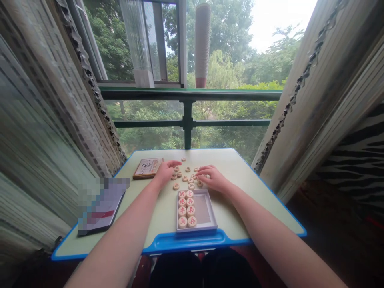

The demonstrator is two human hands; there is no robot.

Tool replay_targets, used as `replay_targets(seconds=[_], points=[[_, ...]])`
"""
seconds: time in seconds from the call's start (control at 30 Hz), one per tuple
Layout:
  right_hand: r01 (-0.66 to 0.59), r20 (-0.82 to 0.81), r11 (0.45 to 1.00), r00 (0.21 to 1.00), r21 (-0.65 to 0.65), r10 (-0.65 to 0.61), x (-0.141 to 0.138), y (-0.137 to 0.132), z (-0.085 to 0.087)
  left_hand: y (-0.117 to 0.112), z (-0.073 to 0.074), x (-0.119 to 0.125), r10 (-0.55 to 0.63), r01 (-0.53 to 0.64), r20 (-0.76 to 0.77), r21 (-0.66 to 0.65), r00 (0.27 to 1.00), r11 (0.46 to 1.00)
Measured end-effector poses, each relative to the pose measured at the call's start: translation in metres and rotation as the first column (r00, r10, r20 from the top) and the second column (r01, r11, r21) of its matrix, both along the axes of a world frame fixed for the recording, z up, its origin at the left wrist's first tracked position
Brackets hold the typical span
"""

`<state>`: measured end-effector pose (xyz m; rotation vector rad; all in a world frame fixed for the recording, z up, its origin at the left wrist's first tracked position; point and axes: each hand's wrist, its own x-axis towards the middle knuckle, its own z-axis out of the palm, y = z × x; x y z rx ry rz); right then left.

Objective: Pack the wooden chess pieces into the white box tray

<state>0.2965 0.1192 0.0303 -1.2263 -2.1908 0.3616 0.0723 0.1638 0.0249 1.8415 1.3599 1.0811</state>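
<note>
Round wooden Chinese chess pieces (185, 179) lie scattered in the middle of the table, several of them with dark or faint marks. At their left edge is my left hand (165, 173), its thumb and fingers stretched toward the pieces. My right hand (213, 178) reaches over the pieces from the right, fingers apart and fingertips close to or touching some of them. I see nothing held in either hand. Below the loose pieces stands a shallow white box (211, 208); red-lettered pieces (191, 211) fill two columns on its left side, and bare bottom shows on its right.
A decorated box lid (147, 168) lies left of my left hand. Farther left is a blurred, dark-edged flat object (105, 212). The pale table (249, 180) has a raised blue rim and a blue front trough (189, 239). Curtains flank it; a green railing (192, 95) runs behind.
</note>
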Motion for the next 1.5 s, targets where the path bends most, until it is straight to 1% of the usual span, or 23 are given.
replay_targets(seconds=[0.1, 0.2, 0.27, 0.33, 0.37, 0.4, 0.5, 0.63, 0.73, 0.83, 0.9, 0.97, 1.03, 1.17, 1.27, 1.37, 1.43, 1.5], points=[[-0.047, 0.044, 0.997, 0.998, -0.057, 0.049, -0.001, -0.01, 0.013, -0.001, 0.006, -0.01, 0.021, -0.021, -0.128, 0.0, 0.992, 1.0], [-0.115, 0.095, 0.988, 0.988, -0.103, 0.125, -0.002, -0.017, 0.021, -0.007, 0.011, -0.018, 0.033, -0.035, -0.308, -0.001, 0.951, 0.999], [-0.145, 0.108, 0.981, 0.981, -0.128, 0.159, -0.003, -0.019, 0.023, -0.011, 0.013, -0.019, 0.049, -0.049, -0.447, 0.011, 0.893, 0.999], [-0.154, 0.105, 0.978, 0.98, -0.138, 0.169, -0.005, -0.02, 0.022, -0.016, 0.015, -0.018, 0.072, -0.069, -0.575, 0.027, 0.815, 0.997], [-0.153, 0.101, 0.979, 0.981, -0.138, 0.168, -0.006, -0.02, 0.022, -0.018, 0.016, -0.017, 0.081, -0.078, -0.618, 0.032, 0.782, 0.996], [-0.152, 0.097, 0.979, 0.981, -0.137, 0.166, -0.007, -0.02, 0.02, -0.019, 0.016, -0.015, 0.086, -0.085, -0.638, 0.033, 0.765, 0.996], [-0.132, 0.097, 0.983, 0.985, -0.131, 0.145, -0.01, -0.019, 0.016, -0.02, 0.017, -0.012, 0.071, -0.071, -0.647, 0.026, 0.759, 0.997], [-0.107, 0.082, 0.987, 0.99, -0.12, 0.117, -0.015, -0.019, 0.012, -0.017, 0.014, -0.011, 0.01, 0.008, -0.613, 0.026, 0.79, 1.0], [-0.084, 0.027, 0.985, 0.996, -0.151, 0.09, -0.015, -0.018, 0.01, -0.015, 0.012, -0.009, -0.035, 0.064, -0.579, 0.03, 0.815, 0.998], [-0.027, -0.092, 0.982, 0.996, -0.184, 0.01, -0.013, -0.014, 0.008, -0.017, 0.012, -0.005, -0.047, 0.093, -0.606, 0.045, 0.794, 0.995], [0.026, -0.146, 0.987, 0.988, -0.161, -0.05, -0.01, -0.009, 0.005, -0.019, 0.013, -0.002, -0.038, 0.105, -0.642, 0.066, 0.766, 0.992], [0.083, -0.131, 0.989, 0.986, -0.124, -0.099, -0.006, -0.003, 0.002, -0.021, 0.014, 0.001, -0.035, 0.114, -0.656, 0.078, 0.754, 0.99], [0.113, -0.069, 0.99, 0.99, -0.086, -0.12, -0.003, 0.002, -0.001, -0.022, 0.014, 0.002, -0.046, 0.123, -0.648, 0.075, 0.761, 0.99], [0.088, 0.02, 0.994, 0.996, -0.059, -0.087, 0.003, 0.007, -0.004, -0.02, 0.011, 0.002, -0.084, 0.139, -0.62, 0.041, 0.78, 0.989], [0.075, 0.012, 0.995, 0.997, -0.065, -0.075, 0.004, 0.008, -0.005, -0.016, 0.007, 0.001, -0.119, 0.168, -0.601, 0.025, 0.79, 0.986], [0.056, -0.022, 0.996, 0.998, -0.063, -0.058, 0.005, 0.01, -0.007, -0.013, 0.004, 0.001, -0.125, 0.181, -0.574, 0.041, 0.809, 0.983], [0.068, -0.042, 0.996, 0.997, -0.052, -0.07, 0.007, 0.012, -0.008, -0.014, 0.003, 0.001, -0.12, 0.174, -0.552, 0.047, 0.825, 0.984], [0.107, -0.041, 0.994, 0.993, -0.02, -0.108, 0.01, 0.015, -0.01, -0.015, 0.004, 0.002, -0.126, 0.173, -0.533, 0.04, 0.837, 0.984]])
